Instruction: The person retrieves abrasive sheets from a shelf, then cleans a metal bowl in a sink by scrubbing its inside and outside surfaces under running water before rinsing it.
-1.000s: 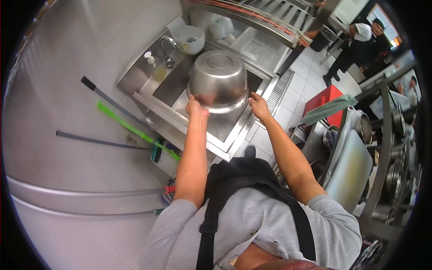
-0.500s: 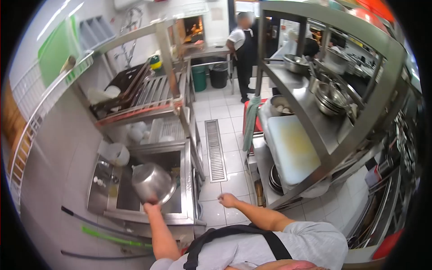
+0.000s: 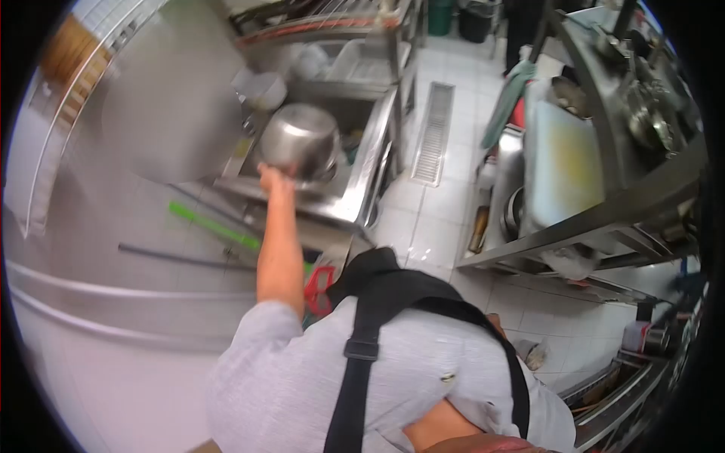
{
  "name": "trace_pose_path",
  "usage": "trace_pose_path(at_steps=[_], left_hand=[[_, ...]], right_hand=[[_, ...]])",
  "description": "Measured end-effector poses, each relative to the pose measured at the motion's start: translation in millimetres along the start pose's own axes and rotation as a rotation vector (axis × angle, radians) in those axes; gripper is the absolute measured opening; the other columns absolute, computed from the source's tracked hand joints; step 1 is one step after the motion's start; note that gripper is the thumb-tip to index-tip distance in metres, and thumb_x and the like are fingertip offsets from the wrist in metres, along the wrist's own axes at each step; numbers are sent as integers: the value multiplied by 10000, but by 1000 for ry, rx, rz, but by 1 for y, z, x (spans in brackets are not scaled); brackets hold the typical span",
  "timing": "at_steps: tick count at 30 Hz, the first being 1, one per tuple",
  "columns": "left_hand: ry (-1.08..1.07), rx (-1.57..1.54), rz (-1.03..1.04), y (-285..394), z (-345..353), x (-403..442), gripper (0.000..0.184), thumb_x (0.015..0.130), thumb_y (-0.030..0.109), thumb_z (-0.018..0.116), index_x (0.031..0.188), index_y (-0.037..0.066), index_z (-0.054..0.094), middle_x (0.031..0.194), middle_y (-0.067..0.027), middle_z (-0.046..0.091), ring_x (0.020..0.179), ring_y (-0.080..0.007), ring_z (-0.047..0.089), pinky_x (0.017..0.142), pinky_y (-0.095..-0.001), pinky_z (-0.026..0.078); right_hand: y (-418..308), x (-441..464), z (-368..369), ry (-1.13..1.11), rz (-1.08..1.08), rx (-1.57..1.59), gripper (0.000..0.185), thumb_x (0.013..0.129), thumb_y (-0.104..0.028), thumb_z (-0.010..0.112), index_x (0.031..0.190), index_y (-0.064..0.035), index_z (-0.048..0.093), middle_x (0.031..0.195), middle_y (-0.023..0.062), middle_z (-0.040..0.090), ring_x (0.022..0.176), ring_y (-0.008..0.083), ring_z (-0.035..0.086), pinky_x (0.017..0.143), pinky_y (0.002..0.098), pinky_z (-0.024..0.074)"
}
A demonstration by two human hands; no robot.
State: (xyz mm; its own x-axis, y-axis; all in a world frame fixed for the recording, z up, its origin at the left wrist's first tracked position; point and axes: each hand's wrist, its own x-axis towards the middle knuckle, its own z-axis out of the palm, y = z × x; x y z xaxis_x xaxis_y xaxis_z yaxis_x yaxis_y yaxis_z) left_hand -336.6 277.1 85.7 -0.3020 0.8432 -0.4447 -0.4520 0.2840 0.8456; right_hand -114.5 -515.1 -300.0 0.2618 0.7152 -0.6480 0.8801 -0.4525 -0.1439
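Note:
A deep steel bowl (image 3: 300, 134) is over the metal sink (image 3: 353, 200) in the upper middle, tipped with its rounded base up and its rim low. My left hand (image 3: 276, 178) is closed on the near edge of the bowl, with the arm stretched forward. Whether the bowl rests on the sink or hangs just above it I cannot tell. Behind it, at the sink's back corner, stands a white tub (image 3: 266, 92). My right hand is out of view; a small bit of skin shows at my right side.
On the right, a steel rack holds a white cutting board (image 3: 566, 162) and several bowls; a green cloth (image 3: 507, 106) hangs at its end. A floor drain (image 3: 434, 136) runs between. Green and dark poles (image 3: 215, 225) lean at left. A person's dark-clothed legs (image 3: 521, 34) are at the back.
The view has tilted down and turned. My left hand still grips the bowl, which now sits more base-up over the sink. My right hand, in sight before, has dropped out of view.

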Motion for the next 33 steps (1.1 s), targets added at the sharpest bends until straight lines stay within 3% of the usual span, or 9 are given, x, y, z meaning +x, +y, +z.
trace_pose_path(at_steps=[7,10,12,18,21,25,28,31,33], left_hand=[[-208,-28,124,34,17,-44,504,1061,419,490,1194,-54,606,1057,-168,672,822,-323,709,608,-479,634],[-255,-23,131,38,25,-53,516,1041,438,532,1174,-54,614,1033,-159,676,808,-312,710,572,-467,623],[-323,-46,153,36,37,-50,553,1002,475,606,1151,-58,619,1017,-151,674,809,-299,707,551,-463,616],[-384,351,321,31,73,-73,557,796,495,862,803,-32,683,724,-95,651,642,-223,661,516,-415,596],[-438,601,851,10,88,-76,620,766,518,857,1012,-42,754,940,-157,775,855,-286,743,811,-430,554],[-422,881,1032,-12,89,-113,567,747,540,843,895,5,729,845,-203,732,824,-415,702,766,-479,531],[-540,866,1118,-36,89,-98,585,736,530,855,834,-17,672,773,-219,688,736,-427,661,693,-505,493],[-637,874,1108,-33,95,-96,550,734,506,866,821,-5,679,750,-215,684,701,-416,657,663,-501,486],[-645,892,1116,-32,97,-94,530,735,496,869,822,6,685,738,-206,685,685,-409,655,648,-494,485]], right_hand=[[-18,-18,74,5,68,46,126,763,-100,730,888,-87,732,881,36,719,832,149,705,604,385,582],[-21,-11,127,129,317,1203,76,811,-98,683,886,-97,684,788,33,645,722,190,671,562,382,549],[-39,-28,59,99,701,1511,30,843,-98,641,871,-108,646,760,34,602,665,195,639,552,394,530],[-57,-55,-14,252,912,1718,12,884,-125,645,880,-115,639,827,67,635,674,238,654,544,450,539],[-53,-64,-2,317,860,1755,54,874,-129,688,921,-119,666,866,78,655,712,251,674,553,480,551],[-32,-50,72,176,443,787,164,793,-123,735,953,-122,701,953,74,727,830,274,709,715,429,578],[-94,-88,-14,216,1162,1790,219,727,-203,764,927,-128,713,991,67,733,928,280,705,782,414,572],[-99,-103,-7,-18,424,230,254,706,-273,763,913,-130,725,986,78,733,930,298,710,783,444,572],[-112,-107,-3,-5,469,235,260,693,-285,756,908,-142,729,981,78,733,920,301,713,775,446,573]])
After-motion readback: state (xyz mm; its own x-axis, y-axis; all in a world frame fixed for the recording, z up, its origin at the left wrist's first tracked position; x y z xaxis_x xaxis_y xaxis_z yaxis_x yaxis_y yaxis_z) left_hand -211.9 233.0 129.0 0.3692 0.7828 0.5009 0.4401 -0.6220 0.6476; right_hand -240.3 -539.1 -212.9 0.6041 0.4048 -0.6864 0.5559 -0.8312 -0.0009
